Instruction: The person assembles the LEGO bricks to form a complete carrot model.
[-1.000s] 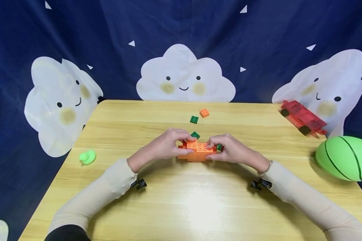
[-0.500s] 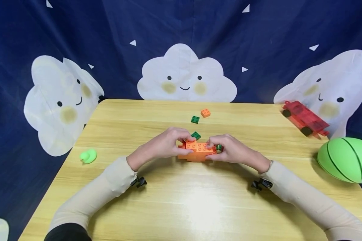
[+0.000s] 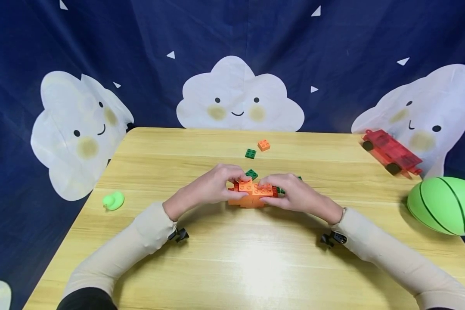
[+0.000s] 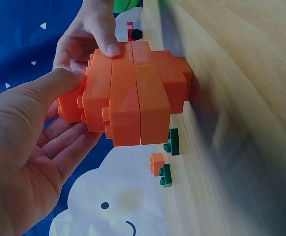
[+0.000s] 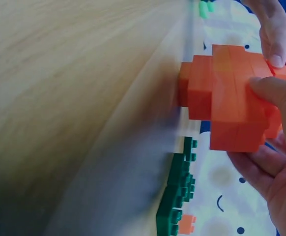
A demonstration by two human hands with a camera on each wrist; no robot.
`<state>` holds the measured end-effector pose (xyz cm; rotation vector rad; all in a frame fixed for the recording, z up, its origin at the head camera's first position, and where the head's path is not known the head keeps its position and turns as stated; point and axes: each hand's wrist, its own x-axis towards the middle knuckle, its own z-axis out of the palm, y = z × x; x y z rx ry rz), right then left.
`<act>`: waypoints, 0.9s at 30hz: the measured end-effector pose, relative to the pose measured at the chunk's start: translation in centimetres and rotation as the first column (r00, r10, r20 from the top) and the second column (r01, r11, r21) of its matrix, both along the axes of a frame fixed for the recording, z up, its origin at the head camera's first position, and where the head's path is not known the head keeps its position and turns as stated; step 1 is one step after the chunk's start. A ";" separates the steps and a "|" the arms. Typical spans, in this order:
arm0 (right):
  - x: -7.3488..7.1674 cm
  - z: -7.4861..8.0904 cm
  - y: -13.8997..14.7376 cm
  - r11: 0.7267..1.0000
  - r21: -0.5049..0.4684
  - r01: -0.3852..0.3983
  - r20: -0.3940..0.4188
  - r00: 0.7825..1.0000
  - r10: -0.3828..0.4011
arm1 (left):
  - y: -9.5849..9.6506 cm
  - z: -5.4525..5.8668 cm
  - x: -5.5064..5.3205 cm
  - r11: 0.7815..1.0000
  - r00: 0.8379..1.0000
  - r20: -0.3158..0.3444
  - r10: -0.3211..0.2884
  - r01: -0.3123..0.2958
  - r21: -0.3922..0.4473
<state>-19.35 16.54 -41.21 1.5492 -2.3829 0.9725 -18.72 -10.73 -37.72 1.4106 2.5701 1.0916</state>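
Observation:
A stepped build of orange toy bricks (image 3: 252, 201) stands on the table in front of the person, wider in its middle layers than at its foot. The left hand (image 3: 213, 185) grips its left end, thumb on the near side and fingers behind; in the left wrist view that thumb lies against a top brick (image 4: 73, 103). On the other end, the right hand (image 3: 294, 193) pinches the upper layer, its thumb on the near face (image 5: 234, 98) in the right wrist view. Green bricks (image 3: 280, 190) lie partly hidden by the right hand.
Behind the build lie a green brick (image 3: 251, 174), another green brick (image 3: 250, 153) and a loose orange brick (image 3: 264, 145). A green toy duck (image 3: 114, 201) sits at the left. Toward the right are a red toy car (image 3: 392, 153) and a green ball (image 3: 443, 205). A patterned curtain (image 3: 151, 26) hangs behind.
The right hand has slid a little to the left along the build, showing more green beyond its knuckles. The left hand and the orange build stay in place.

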 end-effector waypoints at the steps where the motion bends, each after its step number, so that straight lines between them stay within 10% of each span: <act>1: 0.0 -0.1 0.0 1.000 -0.007 -0.010 -0.007 1.000 0.010 | 0.0 0.0 0.0 1.000 1.000 -0.001 -0.002 0.002 0.000; 27: 0.1 0.5 -0.3 1.000 0.002 -0.019 0.052 0.998 0.019 | 0.2 0.5 0.0 0.997 0.999 0.028 0.033 -0.031 -0.070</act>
